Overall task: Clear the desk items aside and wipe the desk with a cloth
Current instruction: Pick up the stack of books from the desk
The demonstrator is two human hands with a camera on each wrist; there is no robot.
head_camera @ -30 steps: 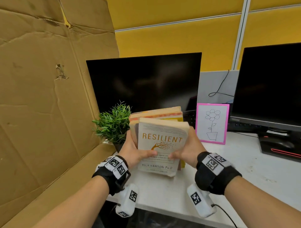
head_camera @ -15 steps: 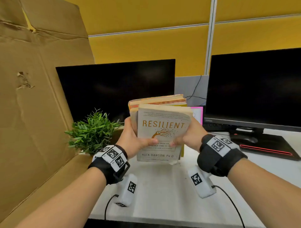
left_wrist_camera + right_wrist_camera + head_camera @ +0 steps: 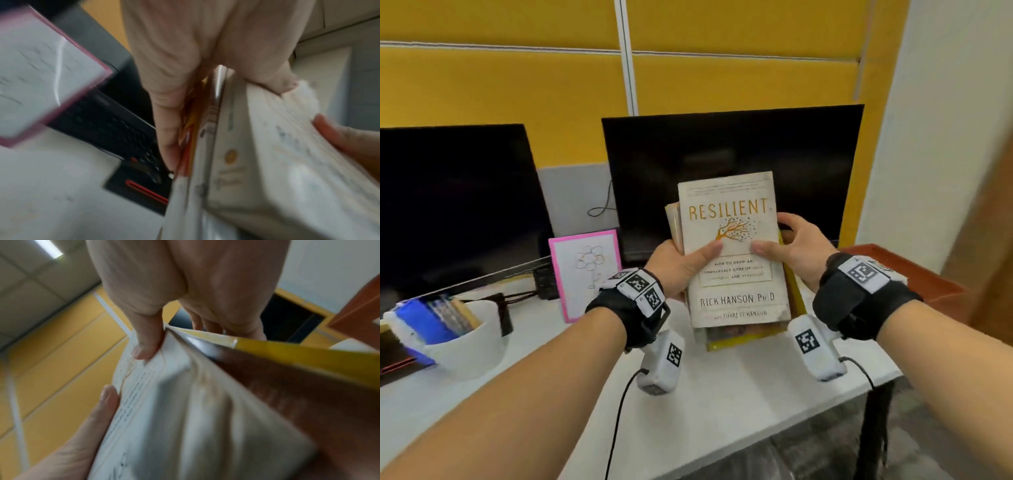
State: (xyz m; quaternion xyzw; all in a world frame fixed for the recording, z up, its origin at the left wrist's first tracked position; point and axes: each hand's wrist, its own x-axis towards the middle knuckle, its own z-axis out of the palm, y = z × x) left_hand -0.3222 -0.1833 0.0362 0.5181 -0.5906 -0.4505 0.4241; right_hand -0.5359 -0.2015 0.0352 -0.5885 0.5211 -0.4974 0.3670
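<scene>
A stack of books (image 3: 732, 253), with a white cover titled "Resilient" in front, is held upright above the white desk (image 3: 715, 394) before the right monitor. My left hand (image 3: 681, 263) grips its left edge, thumb across the cover. My right hand (image 3: 791, 246) grips the right edge, thumb on the cover and fingers behind. The left wrist view shows the blurred stack of books (image 3: 257, 146) with my left hand (image 3: 185, 81) round it. In the right wrist view my right hand (image 3: 164, 321) pinches the stack of books (image 3: 195, 402), whose back book is yellow. No cloth shows.
A pink-framed flower drawing (image 3: 585, 270) stands left of the books. A white cup (image 3: 465, 339) with pens and a blue item sits at far left. Two dark monitors (image 3: 732, 164) line the back. An orange-brown tray (image 3: 914, 270) lies at the desk's right end.
Both hands have carried the book stack to the right, from beside the potted plant to in front of the right monitor. The plant and cardboard have left the view.
</scene>
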